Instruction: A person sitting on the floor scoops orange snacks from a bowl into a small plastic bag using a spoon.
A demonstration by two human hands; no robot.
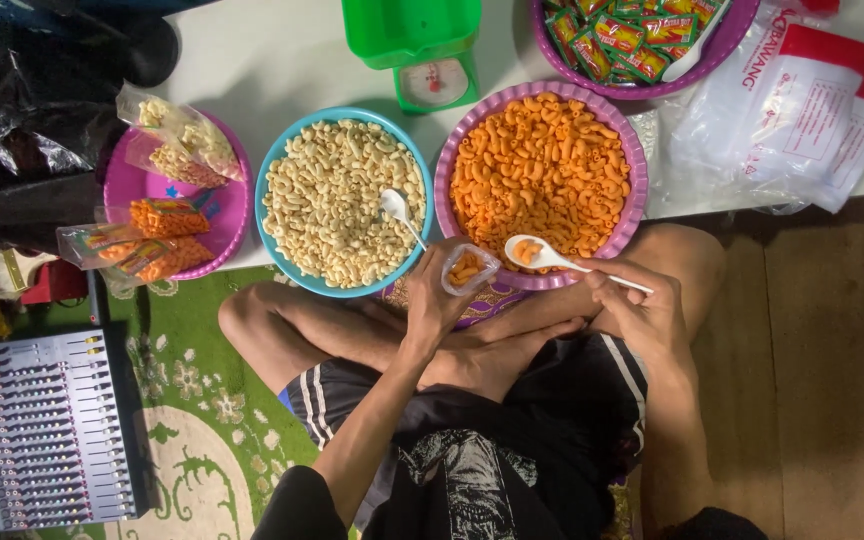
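Orange macaroni snacks in purple scalloped basin; left of it, cream-coloured snacks in blue basin. White spoon. Green scale above. White desk. Green floral-patterned rug below.

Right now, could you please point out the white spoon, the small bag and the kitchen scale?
white spoon (530, 250), head view, on its bowl.
small bag (468, 268), head view, on its middle.
kitchen scale (434, 82), head view, on its dial.

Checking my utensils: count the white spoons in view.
3. One in the right hand, spoon over the orange macaroni bowl; one spoon in the blue bowl; one spoon in the sachet bowl. Others may be hidden.
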